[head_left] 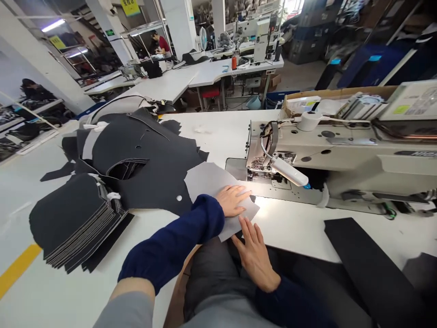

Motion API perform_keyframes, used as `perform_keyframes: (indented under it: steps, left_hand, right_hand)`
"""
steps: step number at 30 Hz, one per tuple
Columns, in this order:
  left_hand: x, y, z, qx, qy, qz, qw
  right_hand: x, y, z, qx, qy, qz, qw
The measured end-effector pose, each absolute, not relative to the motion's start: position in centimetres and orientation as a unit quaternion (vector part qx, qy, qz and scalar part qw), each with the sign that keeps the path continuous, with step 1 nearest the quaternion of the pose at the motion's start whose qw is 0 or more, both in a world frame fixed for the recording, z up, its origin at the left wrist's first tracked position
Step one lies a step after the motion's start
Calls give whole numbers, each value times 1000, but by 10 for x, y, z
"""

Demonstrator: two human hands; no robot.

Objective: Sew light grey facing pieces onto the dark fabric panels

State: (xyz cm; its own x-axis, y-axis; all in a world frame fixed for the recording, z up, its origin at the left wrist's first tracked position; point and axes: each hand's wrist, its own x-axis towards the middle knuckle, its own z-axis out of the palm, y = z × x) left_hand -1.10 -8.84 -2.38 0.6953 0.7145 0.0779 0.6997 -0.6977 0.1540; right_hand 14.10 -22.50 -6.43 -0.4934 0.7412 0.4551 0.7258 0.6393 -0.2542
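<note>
Left grip (232, 200) flat on grey cloth (208, 182)

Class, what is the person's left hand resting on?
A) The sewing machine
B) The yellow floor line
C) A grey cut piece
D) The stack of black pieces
C. The left hand lies flat on the grey cut piece, just in front of the sewing machine.
</note>
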Motion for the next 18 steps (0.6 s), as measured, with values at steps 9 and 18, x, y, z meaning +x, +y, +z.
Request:
perform_keyframes:
  steps: [9,18]
  left_hand:
    - [-5,-68,-12,887,459,43,13]
    - [-1,-31,-14,903,422,13,81]
  right_hand:
    - [143,-220,-69,-407,-879,8,250]
    - [144,-217,-64,-385,-888,-15,251]
